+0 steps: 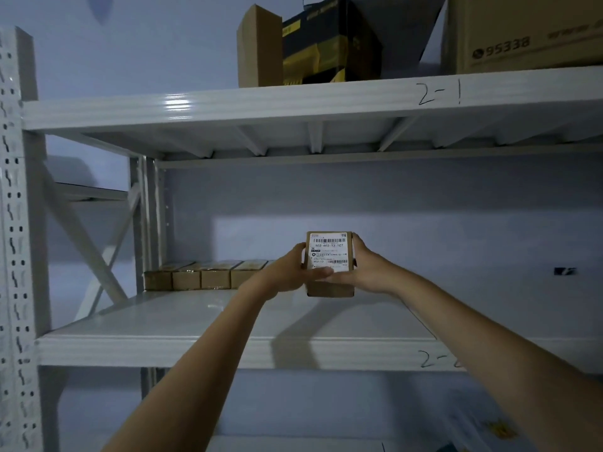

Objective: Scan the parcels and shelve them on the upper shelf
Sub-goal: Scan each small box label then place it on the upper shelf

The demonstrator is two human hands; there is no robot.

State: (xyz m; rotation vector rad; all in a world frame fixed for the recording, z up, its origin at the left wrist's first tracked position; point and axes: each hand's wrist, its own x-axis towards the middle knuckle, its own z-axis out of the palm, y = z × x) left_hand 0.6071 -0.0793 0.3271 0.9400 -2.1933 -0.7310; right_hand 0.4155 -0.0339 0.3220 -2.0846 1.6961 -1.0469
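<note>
I hold the labelled parcel [330, 264] with left hand [288, 267] and right hand [362, 267] both gripping its sides, above the shelf [195, 321], right of the shelved box row [202, 275].

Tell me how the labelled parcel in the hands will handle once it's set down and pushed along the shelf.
The parcel is probably stiff: its cardboard edges stay straight under the left hand and right hand. It seems light, being held at arm's length. On the smooth shelf its flat faces should slide, not roll.

Parcel storeroom, white metal racking [228, 106] with handwritten shelf codes, stacked cardboard boxes [522, 34]
</note>
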